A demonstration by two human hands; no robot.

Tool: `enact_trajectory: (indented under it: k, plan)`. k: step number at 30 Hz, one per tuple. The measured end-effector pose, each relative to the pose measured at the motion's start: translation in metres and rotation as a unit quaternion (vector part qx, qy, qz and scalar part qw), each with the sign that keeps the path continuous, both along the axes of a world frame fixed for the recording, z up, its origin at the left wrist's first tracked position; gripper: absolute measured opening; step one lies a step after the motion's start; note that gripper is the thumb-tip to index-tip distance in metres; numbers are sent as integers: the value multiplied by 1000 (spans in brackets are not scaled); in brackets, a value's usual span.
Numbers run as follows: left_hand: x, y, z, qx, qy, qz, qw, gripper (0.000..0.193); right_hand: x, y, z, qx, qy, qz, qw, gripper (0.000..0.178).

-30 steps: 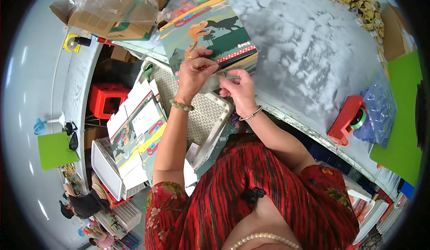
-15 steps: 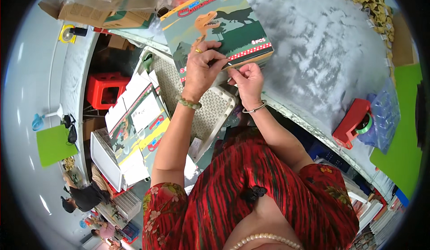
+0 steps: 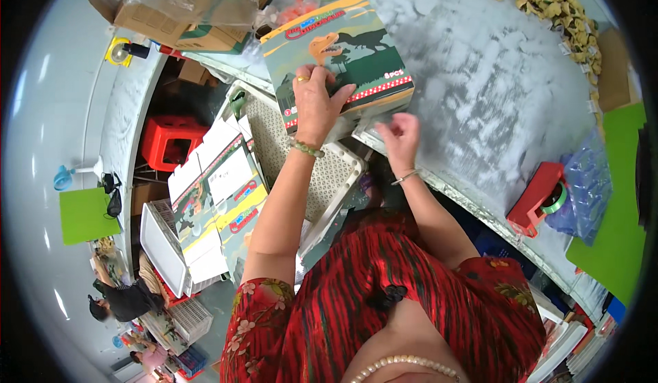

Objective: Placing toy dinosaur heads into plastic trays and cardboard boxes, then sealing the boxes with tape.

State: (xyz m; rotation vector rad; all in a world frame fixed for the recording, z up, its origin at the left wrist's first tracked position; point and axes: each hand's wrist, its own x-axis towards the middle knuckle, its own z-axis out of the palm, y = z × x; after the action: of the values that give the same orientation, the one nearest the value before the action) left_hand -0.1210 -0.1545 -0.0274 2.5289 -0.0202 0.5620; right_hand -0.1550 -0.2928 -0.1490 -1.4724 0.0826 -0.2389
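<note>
A dinosaur-printed cardboard box point(image 3: 367, 43) in green and yellow lies at the edge of the grey table. On its printed face rests my left hand point(image 3: 317, 102), fingers bent and thumb spread away from them, with nothing seen in its grasp. My right hand point(image 3: 403, 138) hovers just off the box's lower right corner. Its fingers are loosely curled and slightly blurred, the thumb stands apart, and no held thing shows.
Flattened printed cartons point(image 3: 219, 198) lie at the left beside a perforated plastic tray point(image 3: 329, 184). A red tape dispenser point(image 3: 534, 201) stands right, near blue plastic wrap point(image 3: 591, 184). Yellowish soft pieces point(image 3: 548, 2) are heaped far right. An opened carton point(image 3: 147, 23) sits far left.
My right hand has moved away from my left, rightward and down; the small pale thing between my hands no longer shows. My left thumb has spread from the fingers. The whole view has shifted slightly.
</note>
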Motion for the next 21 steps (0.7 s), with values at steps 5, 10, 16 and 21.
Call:
enact_trajectory:
  k: [5, 10, 16, 21]
  plan:
    - [4, 11, -1, 143, -92, 23, 985, 32, 41, -39, 34, -58, -37, -72, 995, 62]
    - [-36, 77, -44, -489, 96, 41, 866, 48, 54, -45, 49, 198, 273, 256, 906, 67]
    - [-65, 37, -34, -709, 139, -32, 691, 52, 24, -77, 24, 227, 167, 293, 914, 59]
    - [-47, 2, 25, -568, 114, -141, 803, 65, 32, -146, 97, 113, -30, 340, 933, 74]
